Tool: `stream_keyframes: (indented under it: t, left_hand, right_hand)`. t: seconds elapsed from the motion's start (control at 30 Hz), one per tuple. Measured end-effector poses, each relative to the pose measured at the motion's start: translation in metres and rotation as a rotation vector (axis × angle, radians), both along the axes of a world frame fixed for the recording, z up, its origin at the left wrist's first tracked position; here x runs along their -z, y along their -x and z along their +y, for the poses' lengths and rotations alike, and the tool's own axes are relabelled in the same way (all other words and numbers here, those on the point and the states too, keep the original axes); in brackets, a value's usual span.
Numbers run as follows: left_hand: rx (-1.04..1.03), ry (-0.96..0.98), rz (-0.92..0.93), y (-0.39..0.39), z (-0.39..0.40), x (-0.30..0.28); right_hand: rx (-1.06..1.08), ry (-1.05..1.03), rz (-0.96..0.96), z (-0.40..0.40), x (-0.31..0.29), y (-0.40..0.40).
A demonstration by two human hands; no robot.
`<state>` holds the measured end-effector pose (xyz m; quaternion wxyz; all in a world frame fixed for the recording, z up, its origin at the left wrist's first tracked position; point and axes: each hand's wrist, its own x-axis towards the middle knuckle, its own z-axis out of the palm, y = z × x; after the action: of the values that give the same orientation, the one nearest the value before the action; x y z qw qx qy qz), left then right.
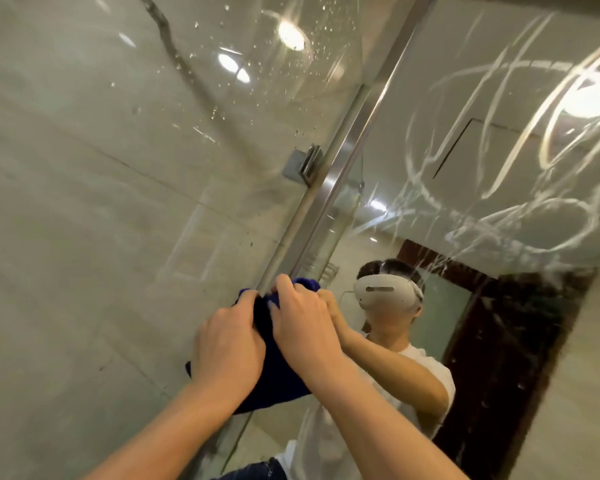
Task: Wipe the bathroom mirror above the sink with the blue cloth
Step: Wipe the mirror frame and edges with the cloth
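Streaked mirror ahead; left hand and right hand both grip the blue cloth.

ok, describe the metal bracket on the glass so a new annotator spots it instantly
Start at the brushed metal strip running diagonally up the frame, where the mirror meets the glass panel. Midway up it, well above both hands and the blue cloth, sits the metal clamp bracket. It is the only squarish grey block gripping the glass edge.
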<state>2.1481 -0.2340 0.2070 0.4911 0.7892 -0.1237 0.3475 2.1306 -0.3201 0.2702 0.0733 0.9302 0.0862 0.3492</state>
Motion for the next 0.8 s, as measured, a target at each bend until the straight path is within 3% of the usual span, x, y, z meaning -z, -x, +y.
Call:
stream_keyframes:
  t: [0.1,0.27,0.43,0.53,0.63,0.8]
  left_hand:
    - [0.003,0.072,-0.124,-0.002,0.0,-0.036]
    - [0.041,0.183,-0.318,0.001,-0.001,-0.126]
    - [-0.015,0.07,-0.382,-0.007,-0.003,-0.14]
    - [-0.098,-0.013,-0.321,-0.014,-0.002,-0.11]
    - [-0.051,-0.016,-0.131,-0.011,0.0,-0.085]
    - [-0.002,0.013,0.045,0.0,0.002,-0.103]
  right_hand:
    - [0.001,0.028,-0.105,-0.001,-0.039,-0.002]
    - [-0.049,-0.113,-0.251,0.003,-0.127,-0.007]
    - [-0.042,-0.159,-0.304,-0.001,-0.146,-0.013]
    - [-0.038,-0.058,-0.338,-0.003,-0.114,-0.015]
    - [-0.101,-0.104,-0.329,-0.005,-0.089,-0.018]
    - [-0.146,-0.221,-0.207,-0.006,-0.092,-0.016]
